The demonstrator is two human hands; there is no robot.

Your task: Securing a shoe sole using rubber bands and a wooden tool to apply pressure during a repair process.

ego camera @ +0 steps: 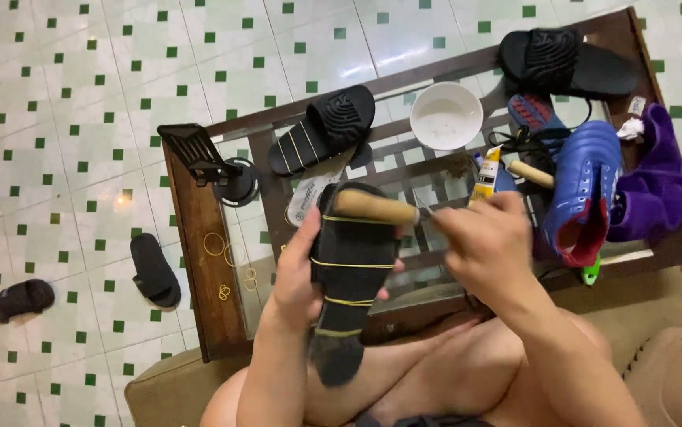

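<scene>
My left hand (297,277) grips a black slide sandal (349,277) bound with several yellow rubber bands, held upright over my lap. A tool with a wooden handle (372,207) lies across the sandal's top, its metal end reaching my right hand (487,245). My right hand is closed around that metal end, just right of the sandal.
A dark wood and glass table (198,237) carries another banded black sandal (321,130), a white bowl (446,115), a black slide (566,59), a blue shoe (586,182), purple cloth (657,186), a glue tube (485,175), a phone stand (210,162), loose rubber bands (216,243). Two black sandals (153,270) lie on the tiled floor.
</scene>
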